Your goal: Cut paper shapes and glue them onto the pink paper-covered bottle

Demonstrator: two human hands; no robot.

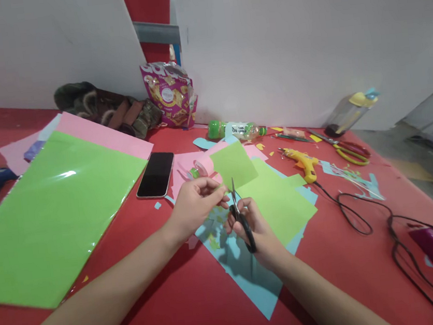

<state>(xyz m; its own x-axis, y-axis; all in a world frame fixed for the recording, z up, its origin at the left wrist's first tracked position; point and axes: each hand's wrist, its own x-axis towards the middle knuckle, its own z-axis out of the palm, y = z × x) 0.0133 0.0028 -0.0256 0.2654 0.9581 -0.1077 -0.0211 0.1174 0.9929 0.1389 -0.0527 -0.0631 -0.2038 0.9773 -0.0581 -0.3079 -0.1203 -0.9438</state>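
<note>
My right hand (253, 226) grips a pair of black-handled scissors (246, 229), their blades pointing up and away from me. Just left of the blades, my left hand (201, 201) pinches a small piece of green paper (222, 189), mostly hidden by the fingers. Beneath both hands lies a light blue sheet (264, 292) with green scraps (213, 241) on it. A larger green sheet (283, 202) rests over its right side, and a smaller green piece (234, 165) sits farther back. Beside that is a roll of clear tape (203, 167) on pink paper.
Left of my hands are a phone (156, 174) and a wrapped green paper pack (61, 211). A yellow glue gun (302, 163) with a looping black cord lies right, near red-and-yellow-handled scissors (350, 152). Behind stand a snack bag (172, 94) and a lying bottle (236, 130).
</note>
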